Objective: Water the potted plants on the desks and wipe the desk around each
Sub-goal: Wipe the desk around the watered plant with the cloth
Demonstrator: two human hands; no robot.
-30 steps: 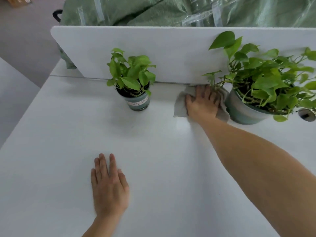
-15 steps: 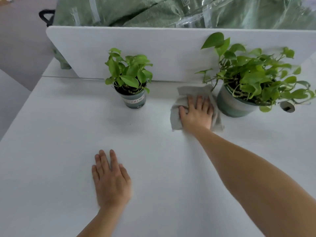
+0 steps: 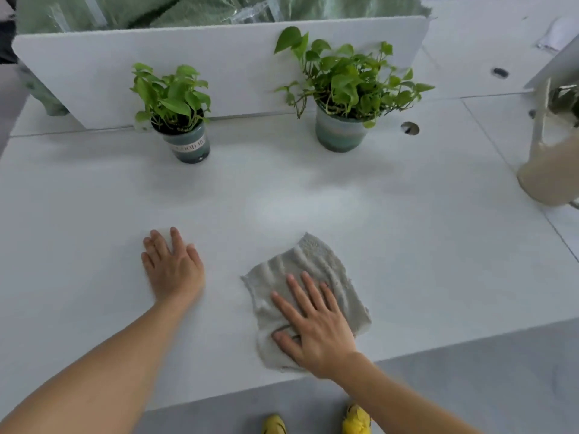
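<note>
The potted plants stand at the foot of the white divider [image 3: 219, 64]: the small plant [image 3: 175, 98] in its dark green lettered pot [image 3: 188, 145] toward the divider's left end, the bushier plant [image 3: 347, 79] in a wider pale green pot [image 3: 341, 133] toward its right end. The two are well apart, and both are upright on the table [image 3: 282, 189]. Some leaves of the bushier one overlap the divider's face, though I cannot tell whether they touch it. The grey cloth [image 3: 316, 264] lies far from the divider, near the table's front edge and roughly in line with the bushier plant. It is spread out flat with a few ripples in it. My right hand [image 3: 313, 327] rests palm down on the cloth's near half, fingers straight and slightly fanned, pressing rather than gripping. My left hand [image 3: 172, 267] lies flat on the bare table, about as far from the divider as the cloth's far edge and in line with the small plant, its fingers straight and close together, holding nothing. A round cable hole [image 3: 409, 128] sits in the table just beyond the divider's right end. Further out on that side stands a beige container [image 3: 545, 170], too blurred to name. Green plastic-wrapped bundles [image 3: 188, 10] rise behind the divider, and on the floor below the table's front edge I see my yellow shoes [image 3: 355, 418].
</note>
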